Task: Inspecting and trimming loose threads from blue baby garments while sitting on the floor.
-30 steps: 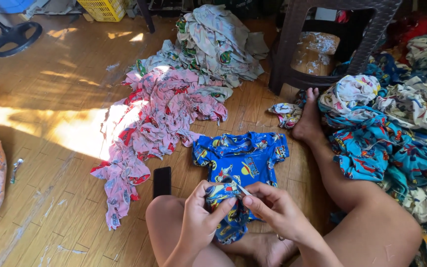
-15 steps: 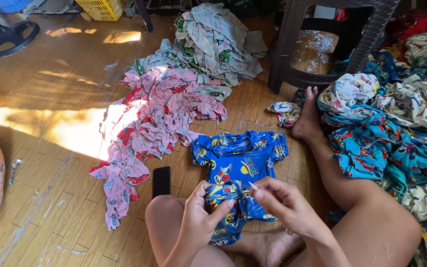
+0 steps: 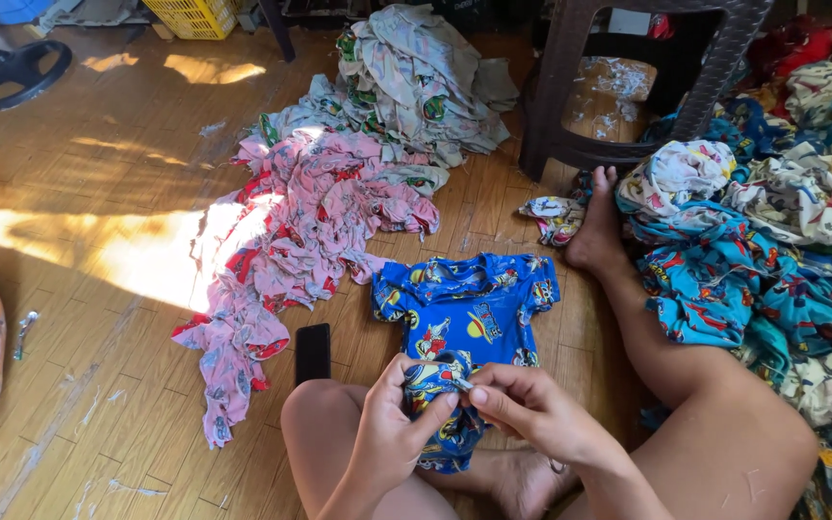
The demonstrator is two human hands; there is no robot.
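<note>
pinching the blue shirt (image 3: 464, 318) hem between them, both hands (image 3: 464, 419) grip it.

Lying flat on the wooden plank floor (image 3: 98, 193): small blue printed cotton shirt (image 3: 469, 308); sitting just left of it, flat black rectangular phone (image 3: 313, 352); sprawling further left, pink printed garment pile (image 3: 310, 221); standing behind, dark woven plastic stool (image 3: 628, 77).

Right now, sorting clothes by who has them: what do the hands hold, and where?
Both the left hand and right hand pinch a small blue printed garment at its top edge.
</note>
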